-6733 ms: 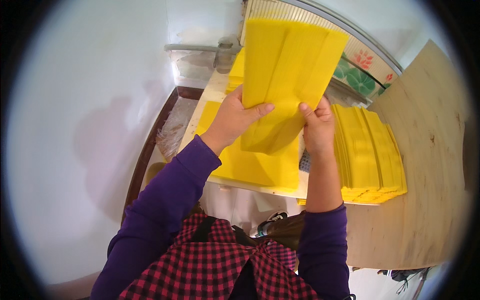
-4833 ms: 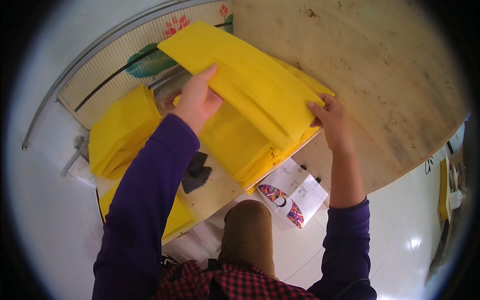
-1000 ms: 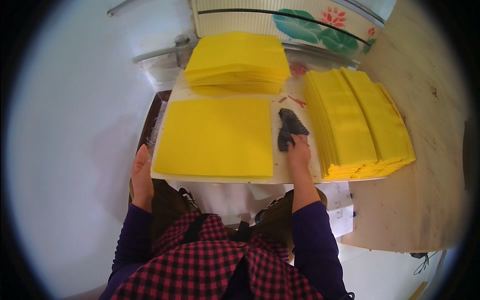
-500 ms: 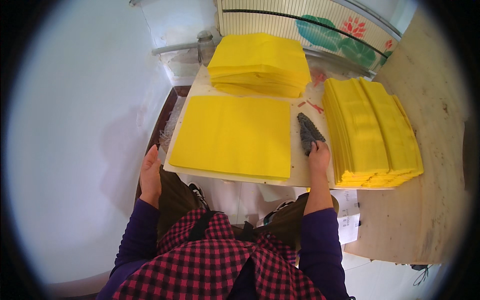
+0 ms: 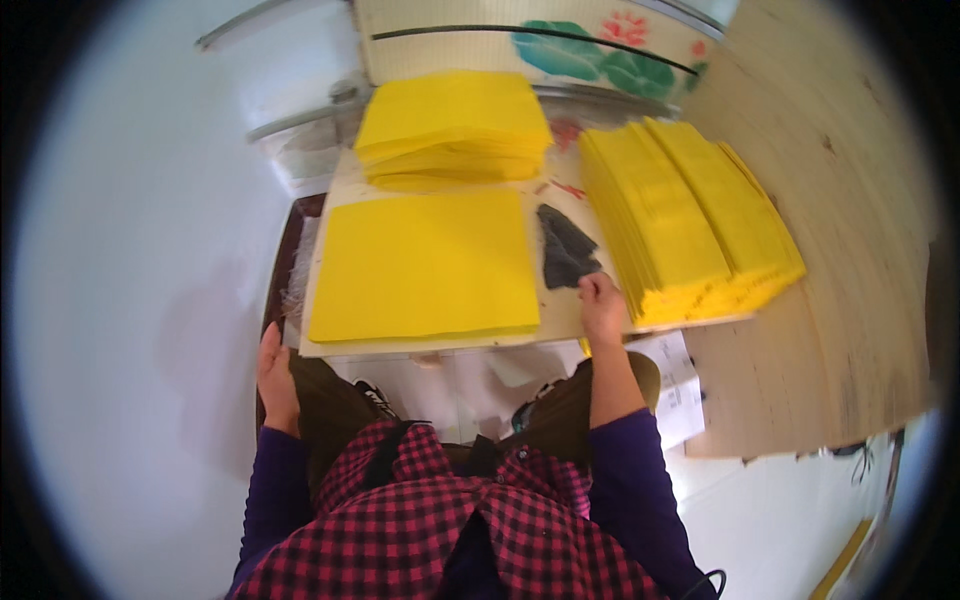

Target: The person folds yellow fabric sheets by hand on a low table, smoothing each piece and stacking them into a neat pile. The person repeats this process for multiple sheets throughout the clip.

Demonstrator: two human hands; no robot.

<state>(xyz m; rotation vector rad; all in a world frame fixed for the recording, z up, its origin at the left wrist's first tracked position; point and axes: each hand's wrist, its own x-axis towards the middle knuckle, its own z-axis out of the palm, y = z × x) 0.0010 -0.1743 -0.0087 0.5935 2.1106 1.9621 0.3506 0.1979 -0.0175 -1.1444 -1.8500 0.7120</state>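
Note:
A flat yellow fabric sheet, or a thin stack of them [image 5: 425, 265], lies on the table in front of me. To its right is a small dark grey cloth [image 5: 567, 248], rumpled and narrowing toward its far end. My right hand [image 5: 602, 308] is at the cloth's near corner, with its fingers curled and pinched there; slight blur softens the fingertips. My left hand [image 5: 276, 378] holds nothing. It is raised beside the table's left front corner, palm inward and fingers stretched out.
A thick pile of folded yellow fabric [image 5: 450, 125] stands at the back, another [image 5: 670, 215] on the right. Red scraps [image 5: 568, 189] lie between them. A clear bottle [image 5: 346, 112] stands behind the table. A wooden board [image 5: 830, 250] rises on the right; a white wall [image 5: 130, 300] borders the left.
The whole view has shifted, so the table and piles appear further left. The grey cloth looks more spread out beside my right hand. My left hand stays off the table, still empty.

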